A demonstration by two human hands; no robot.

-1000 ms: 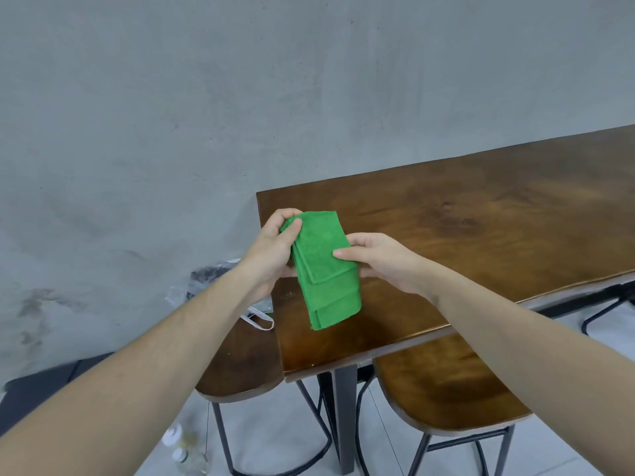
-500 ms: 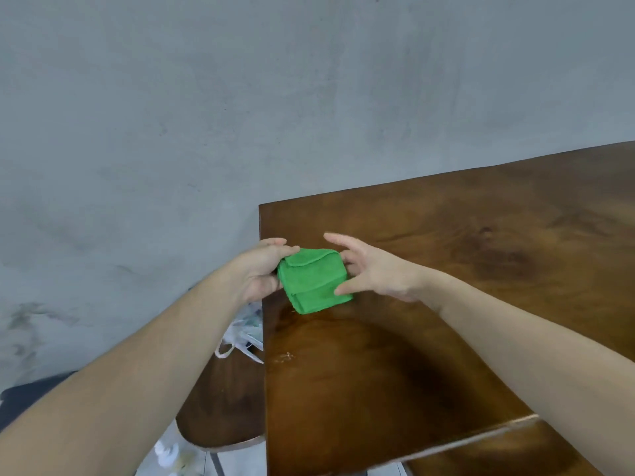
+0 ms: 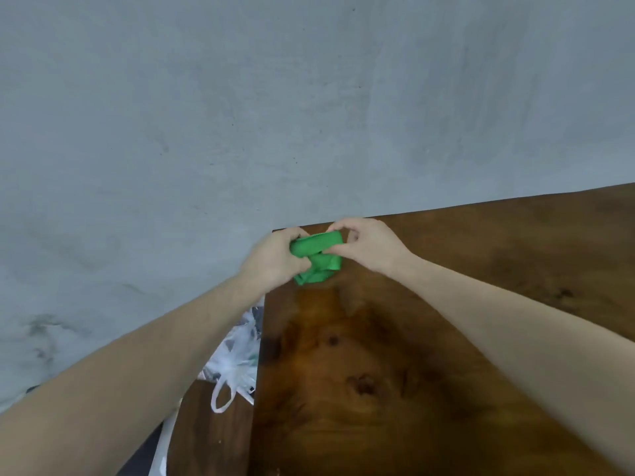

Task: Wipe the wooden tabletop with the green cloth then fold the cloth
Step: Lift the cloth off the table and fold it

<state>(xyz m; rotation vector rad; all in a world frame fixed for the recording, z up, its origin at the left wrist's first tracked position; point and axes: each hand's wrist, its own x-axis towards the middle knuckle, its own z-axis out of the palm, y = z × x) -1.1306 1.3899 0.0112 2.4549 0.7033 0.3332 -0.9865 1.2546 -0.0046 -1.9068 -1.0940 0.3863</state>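
The green cloth [image 3: 318, 257] is a small folded bundle at the far left corner of the dark wooden tabletop [image 3: 395, 372]. My left hand [image 3: 276, 259] grips its left end, fingers curled around the fabric. My right hand [image 3: 367, 243] pinches the upper fold from the right side with thumb and fingers. The top layer is lifted and rolled between both hands; the lower part rests on the wood.
A grey concrete wall [image 3: 240, 115] rises directly behind the table's far edge. Left of the table, below its edge, sits a wooden stool seat [image 3: 209, 424] with a white plastic bag [image 3: 237, 362] on it.
The cloth went from a long folded strip near the front edge to a compact bundle at the far left corner. Both hands moved forward with it, and the camera came closer over the table.
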